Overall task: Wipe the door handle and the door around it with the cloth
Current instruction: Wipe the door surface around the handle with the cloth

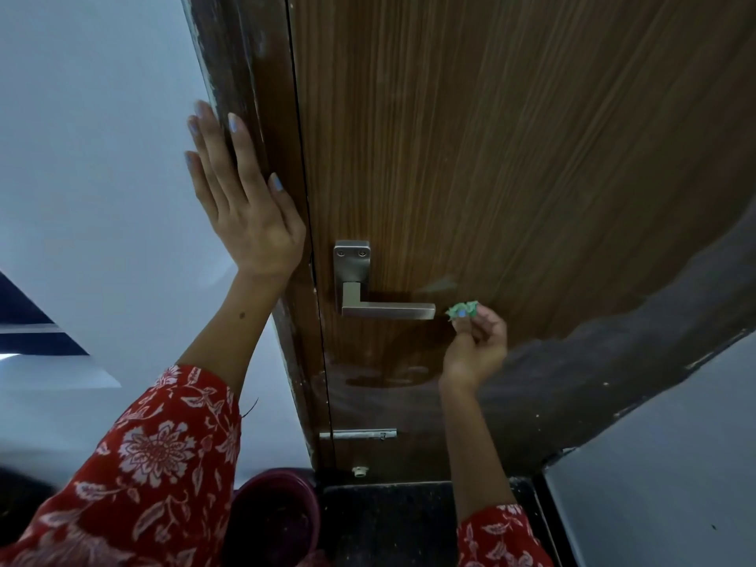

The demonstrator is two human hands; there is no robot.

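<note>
Head view: left hand [241, 198] lies flat, fingers straight, on the dark frame [262, 116] while right hand [474, 345] pinches a crumpled green cloth [461, 311] just beside the squared brushed-metal handle [386, 309] on the wood-grain door [511, 157].

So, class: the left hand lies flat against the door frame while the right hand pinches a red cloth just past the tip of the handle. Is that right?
Not quite: the head view shows the cloth is green. The left hand, door frame, right hand and handle are as stated.
</note>
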